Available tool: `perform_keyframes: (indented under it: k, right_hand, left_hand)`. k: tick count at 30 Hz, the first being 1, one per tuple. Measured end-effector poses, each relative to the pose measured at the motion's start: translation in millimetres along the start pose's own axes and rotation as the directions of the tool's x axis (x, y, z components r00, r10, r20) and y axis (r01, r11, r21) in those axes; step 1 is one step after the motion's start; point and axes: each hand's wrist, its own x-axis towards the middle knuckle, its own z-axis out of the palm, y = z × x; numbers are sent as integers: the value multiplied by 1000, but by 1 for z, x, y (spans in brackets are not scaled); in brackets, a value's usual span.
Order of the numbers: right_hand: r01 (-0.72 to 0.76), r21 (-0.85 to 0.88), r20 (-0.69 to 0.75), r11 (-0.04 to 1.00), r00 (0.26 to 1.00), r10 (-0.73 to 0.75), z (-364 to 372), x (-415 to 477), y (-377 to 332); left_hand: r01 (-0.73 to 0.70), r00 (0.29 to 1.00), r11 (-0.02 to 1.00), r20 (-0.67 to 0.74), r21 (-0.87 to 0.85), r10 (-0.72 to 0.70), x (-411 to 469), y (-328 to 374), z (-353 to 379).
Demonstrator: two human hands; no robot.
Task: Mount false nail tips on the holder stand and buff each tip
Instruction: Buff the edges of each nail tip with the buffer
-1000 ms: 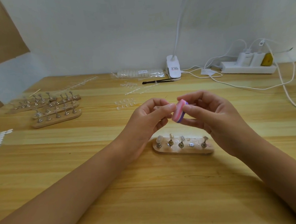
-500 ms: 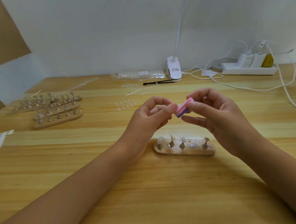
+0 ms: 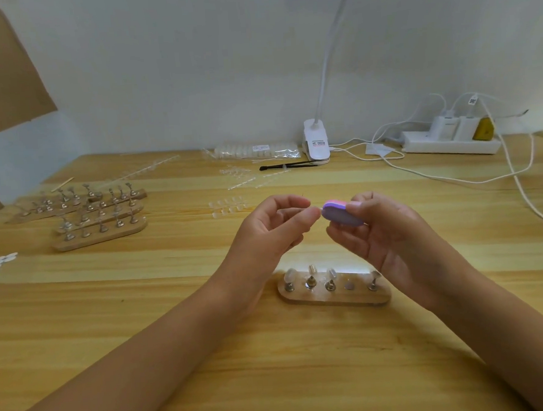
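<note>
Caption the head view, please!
Right hand presses purple buffer to tiny tip pinched by left hand, above holder stand.

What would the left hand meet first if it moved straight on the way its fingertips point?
The purple buffer block held in the right hand. The left hand aims its fingertips straight at the block's near end and looks almost touching, though depth is unclear.

Nothing legible here
Small printed labels sit on the white lamp clip [image 3: 316,143], nail tip bag [image 3: 257,149] and cable tag [image 3: 472,100]; all too blurred.
</note>
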Motion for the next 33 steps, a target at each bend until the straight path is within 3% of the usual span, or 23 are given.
perform_keyframes:
  k: [5, 13, 23, 27, 33]
  right_hand:
    - [-15, -165, 29, 986, 999, 20, 2, -2, 2]
    - [0, -229, 104, 973, 994, 24, 8, -5, -3]
    - [-35, -92, 49, 995, 998, 40, 7, -3, -6]
    - [-53, -179, 87, 982, 994, 69, 7, -4, -8]
    - [20, -176, 25, 984, 1000, -16, 6, -4, -6]
  left_hand:
    - [-23, 1000, 1000, -8, -6, 23, 0, 1, -1]
    - [-55, 998, 998, -3, -43, 55, -1, 3, -1]
    - [-112, 993, 994, 26, 15, 112, -5, 2, 3]
    - [-123, 992, 992, 13, 18, 123, -4, 3, 2]
    - [-118, 993, 993, 28, 27, 117, -5, 1, 4]
